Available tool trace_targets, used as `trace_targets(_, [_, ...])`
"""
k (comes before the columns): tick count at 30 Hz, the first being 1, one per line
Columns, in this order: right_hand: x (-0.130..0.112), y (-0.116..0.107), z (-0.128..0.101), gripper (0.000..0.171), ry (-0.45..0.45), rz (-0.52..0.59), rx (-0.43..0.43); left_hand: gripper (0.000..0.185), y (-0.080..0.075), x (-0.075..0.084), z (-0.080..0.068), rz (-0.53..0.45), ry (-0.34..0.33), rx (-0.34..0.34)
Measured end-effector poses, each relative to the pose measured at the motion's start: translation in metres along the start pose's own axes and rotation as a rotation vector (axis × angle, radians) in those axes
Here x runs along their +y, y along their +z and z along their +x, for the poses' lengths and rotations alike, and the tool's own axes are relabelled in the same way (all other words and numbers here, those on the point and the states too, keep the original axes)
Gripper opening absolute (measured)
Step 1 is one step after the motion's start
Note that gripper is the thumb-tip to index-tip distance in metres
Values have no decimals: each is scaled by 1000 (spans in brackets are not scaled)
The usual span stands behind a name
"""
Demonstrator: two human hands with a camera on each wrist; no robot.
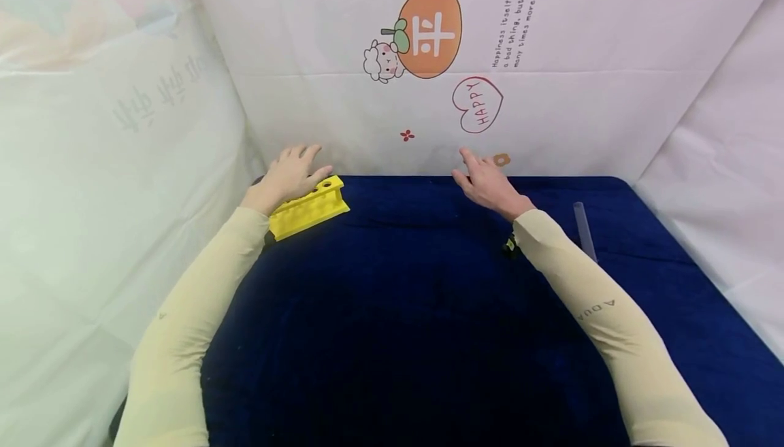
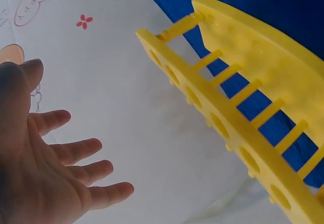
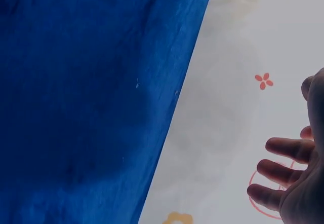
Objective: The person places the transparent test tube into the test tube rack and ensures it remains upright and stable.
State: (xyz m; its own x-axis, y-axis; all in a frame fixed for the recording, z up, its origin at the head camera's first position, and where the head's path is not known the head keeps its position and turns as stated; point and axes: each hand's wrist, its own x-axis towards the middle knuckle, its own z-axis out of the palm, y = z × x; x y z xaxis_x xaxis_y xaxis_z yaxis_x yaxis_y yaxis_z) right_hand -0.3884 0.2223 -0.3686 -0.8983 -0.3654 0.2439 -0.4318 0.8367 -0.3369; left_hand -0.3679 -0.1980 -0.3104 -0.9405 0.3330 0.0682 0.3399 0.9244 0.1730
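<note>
Left hand (image 1: 292, 173), upper left of frame: fingers spread, empty, above yellow rack (image 1: 309, 209). Right hand (image 1: 486, 182), upper centre: fingers loosely extended, empty, over blue desk (image 1: 416, 311).

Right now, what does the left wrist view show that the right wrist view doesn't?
Only the left wrist view shows the yellow test tube rack, its holes empty, and the left hand with fingers spread, apart from the rack. Only the right wrist view shows the right hand, fingers loosely extended and holding nothing, and a small orange flower print. Both show the blue cloth, the white printed backdrop and its red flower mark.
</note>
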Motion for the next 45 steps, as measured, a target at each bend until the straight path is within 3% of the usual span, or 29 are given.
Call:
trace_targets(11, [-21, 16, 9, 65, 29, 65, 1, 67, 10, -2, -11, -54, 11, 55])
trace_targets(28, [-52, 46, 21, 61, 9, 113, -29, 72, 22, -17, -31, -169, -54, 53])
trace_targets(45, [-69, 69, 22, 59, 0, 161, -51, 65, 33, -36, -53, -237, -49, 153])
